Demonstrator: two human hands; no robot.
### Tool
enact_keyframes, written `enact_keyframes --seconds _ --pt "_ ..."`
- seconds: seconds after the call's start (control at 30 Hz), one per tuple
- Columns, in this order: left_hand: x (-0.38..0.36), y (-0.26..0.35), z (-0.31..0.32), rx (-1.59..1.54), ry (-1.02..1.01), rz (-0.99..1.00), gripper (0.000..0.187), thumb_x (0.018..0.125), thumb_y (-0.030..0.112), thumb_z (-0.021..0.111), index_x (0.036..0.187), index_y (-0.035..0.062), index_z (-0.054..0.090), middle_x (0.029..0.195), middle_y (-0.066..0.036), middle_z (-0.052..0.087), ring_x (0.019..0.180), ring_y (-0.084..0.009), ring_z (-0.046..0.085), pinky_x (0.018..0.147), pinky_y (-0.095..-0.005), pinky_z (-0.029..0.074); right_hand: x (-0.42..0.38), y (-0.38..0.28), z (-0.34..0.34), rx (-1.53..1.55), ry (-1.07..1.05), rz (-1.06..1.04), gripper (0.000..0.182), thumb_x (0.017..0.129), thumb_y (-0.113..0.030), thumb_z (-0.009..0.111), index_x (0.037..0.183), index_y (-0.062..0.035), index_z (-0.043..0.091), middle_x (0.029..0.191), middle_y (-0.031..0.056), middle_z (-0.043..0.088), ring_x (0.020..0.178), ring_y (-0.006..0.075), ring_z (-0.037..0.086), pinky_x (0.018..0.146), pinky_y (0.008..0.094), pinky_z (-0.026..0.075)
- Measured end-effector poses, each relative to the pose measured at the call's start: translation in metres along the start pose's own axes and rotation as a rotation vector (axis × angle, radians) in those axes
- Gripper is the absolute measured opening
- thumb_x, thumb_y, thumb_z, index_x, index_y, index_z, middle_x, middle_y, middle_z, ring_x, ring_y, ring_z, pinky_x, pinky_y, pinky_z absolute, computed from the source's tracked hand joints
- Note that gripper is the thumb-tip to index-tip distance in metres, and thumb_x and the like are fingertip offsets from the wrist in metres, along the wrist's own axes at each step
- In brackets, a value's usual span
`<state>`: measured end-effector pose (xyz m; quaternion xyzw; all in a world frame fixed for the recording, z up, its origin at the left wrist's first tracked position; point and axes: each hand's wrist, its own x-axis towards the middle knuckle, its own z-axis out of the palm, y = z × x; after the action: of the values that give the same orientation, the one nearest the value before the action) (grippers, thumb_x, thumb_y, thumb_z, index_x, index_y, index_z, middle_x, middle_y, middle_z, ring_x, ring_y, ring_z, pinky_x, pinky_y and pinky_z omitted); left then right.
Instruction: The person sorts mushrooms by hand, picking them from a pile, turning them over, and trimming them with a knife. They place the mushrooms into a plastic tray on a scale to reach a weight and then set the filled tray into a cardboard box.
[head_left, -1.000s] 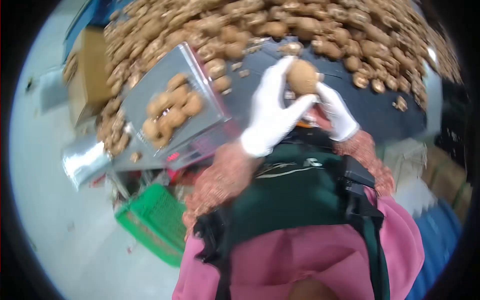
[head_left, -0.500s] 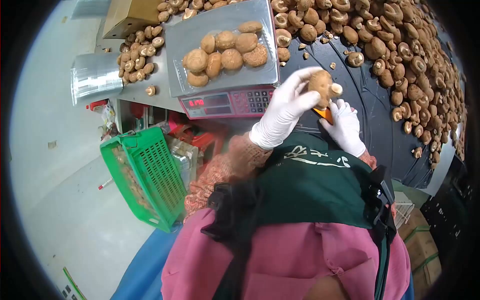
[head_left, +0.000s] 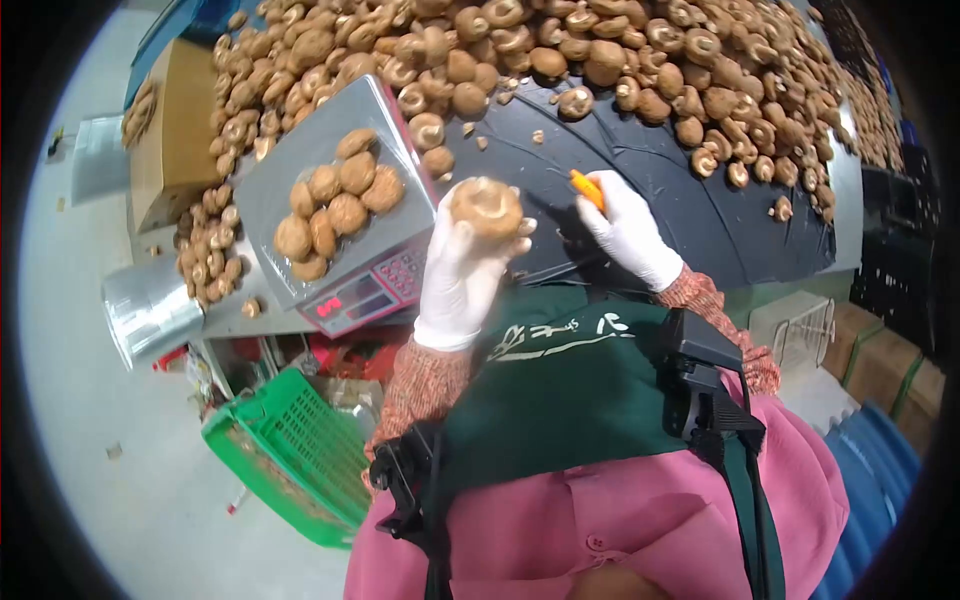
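My left hand [head_left: 462,275], in a white glove, is closed around a brown shiitake mushroom [head_left: 487,205], its pale underside turned up toward me. To the right, my gloved right hand [head_left: 632,232] grips an orange tool [head_left: 588,188] shaped like a small utility knife; its blade is not visible. The two hands are apart, above a black-covered table [head_left: 560,150]. Left of my left hand stands a red-and-grey digital scale [head_left: 350,300]. On its metal plate, several mushrooms [head_left: 347,214] sit in a plastic-wrapped group.
A large heap of mushrooms [head_left: 600,60] spreads along the far side of the table. Beyond the scale are a cardboard box [head_left: 175,140], a smaller mushroom pile [head_left: 208,250] and stacked clear trays [head_left: 150,310]. A green crate [head_left: 310,440] stands low at left.
My hands have separated, the right one moving away with the orange tool. The mushroom has turned so its underside shows. The whole view has rotated, with the scale now tilted and farther left.
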<state>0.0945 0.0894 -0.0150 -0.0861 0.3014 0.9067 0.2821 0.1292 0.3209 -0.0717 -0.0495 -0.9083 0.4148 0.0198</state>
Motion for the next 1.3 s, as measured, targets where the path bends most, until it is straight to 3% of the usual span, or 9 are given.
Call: enact_keyframes --seconds 0.17,0.3,0.4,0.43,0.57,0.7,1.03,1.17,1.3 --pt "0.005 -0.005 0.004 -0.013 0.113 -0.01 0.061 0.09 0.024 0.074 0.139 0.0075 0.041 0.131 -0.016 0.054 0.111 -0.031 0.061 0.095 -0.0432 0.052 0.0 0.004 0.006 -0.058 -0.068 -0.054 0.026 0.091 -0.029 0.067 0.107 -0.0101 0.06 0.097 0.0124 0.063 0.083 0.0351 0.065 0.07 0.0427 0.054" --pt "0.009 -0.013 0.004 1.048 0.098 0.058 0.053 0.088 0.007 0.071 0.135 0.0037 0.047 0.13 -0.014 0.056 0.122 -0.0183 0.055 0.1 -0.0318 0.047 0.001 0.011 0.008 -0.284 -0.123 -0.053 0.027 0.087 -0.028 0.069 0.103 -0.0089 0.06 0.094 0.0117 0.062 0.083 0.0321 0.065 0.07 0.0442 0.054" --pt "0.017 -0.025 -0.003 1.978 -0.087 0.338 0.061 0.075 0.013 0.08 0.129 0.0036 0.054 0.124 -0.017 0.056 0.114 -0.0312 0.057 0.097 -0.042 0.046 0.002 0.023 0.004 -0.415 -0.155 -0.048 0.027 0.083 -0.026 0.071 0.1 -0.0081 0.06 0.093 0.0117 0.06 0.086 0.0307 0.063 0.072 0.0446 0.053" --pt "0.018 -0.031 -0.013 2.032 -0.133 0.418 0.066 0.07 0.016 0.081 0.13 0.0059 0.055 0.121 -0.019 0.055 0.11 -0.0371 0.055 0.093 -0.0475 0.045 0.001 0.024 0.001 -0.409 -0.147 -0.034 0.027 0.082 -0.026 0.071 0.097 -0.008 0.06 0.093 0.0111 0.059 0.09 0.0301 0.061 0.073 0.0433 0.053" --pt "0.026 -0.035 -0.031 2.292 -0.215 0.315 0.064 0.07 0.019 0.081 0.128 0.0065 0.056 0.12 -0.016 0.056 0.107 -0.0332 0.056 0.09 -0.044 0.044 0.003 0.032 -0.002 -0.466 -0.133 -0.061 0.029 0.083 -0.031 0.072 0.1 -0.0112 0.061 0.092 0.0079 0.057 0.088 0.027 0.059 0.074 0.0428 0.05" --pt "0.028 -0.032 -0.031 2.282 -0.185 0.2 0.066 0.071 0.022 0.082 0.128 0.0052 0.056 0.12 -0.016 0.057 0.108 -0.0337 0.056 0.093 -0.0437 0.043 0.029 0.026 -0.01 -0.323 -0.061 -0.002 0.027 0.085 -0.031 0.067 0.098 -0.0083 0.063 0.092 0.0116 0.061 0.092 0.0297 0.062 0.078 0.0443 0.052" --pt "0.024 -0.022 -0.019 2.06 -0.097 0.392 0.058 0.079 0.022 0.077 0.129 0.0014 0.056 0.127 -0.019 0.059 0.117 -0.0359 0.057 0.1 -0.0453 0.043 0.115 0.04 0.008 -0.13 0.187 0.178 0.031 0.093 -0.036 0.059 0.112 -0.0121 0.061 0.104 0.0136 0.067 0.099 0.0357 0.064 0.087 0.0465 0.049" --pt "0.022 -0.019 -0.017 1.909 -0.068 0.476 0.052 0.082 0.018 0.077 0.127 0.0008 0.058 0.123 -0.019 0.062 0.114 -0.0351 0.059 0.1 -0.043 0.046 0.111 0.05 0.004 0.556 0.107 0.259 0.025 0.091 -0.017 0.067 0.109 0.0005 0.062 0.089 0.01 0.068 0.081 0.0155 0.063 0.074 0.0305 0.052" --pt "0.034 -0.017 -0.001 1.635 -0.009 0.346 0.05 0.083 0.009 0.075 0.129 0.0009 0.057 0.119 -0.016 0.063 0.109 -0.0266 0.062 0.095 -0.0365 0.05 0.085 0.045 -0.007 1.028 -0.02 0.251 0.021 0.093 -0.011 0.067 0.111 -0.002 0.062 0.103 0.005 0.065 0.085 0.0104 0.061 0.078 0.0269 0.052"
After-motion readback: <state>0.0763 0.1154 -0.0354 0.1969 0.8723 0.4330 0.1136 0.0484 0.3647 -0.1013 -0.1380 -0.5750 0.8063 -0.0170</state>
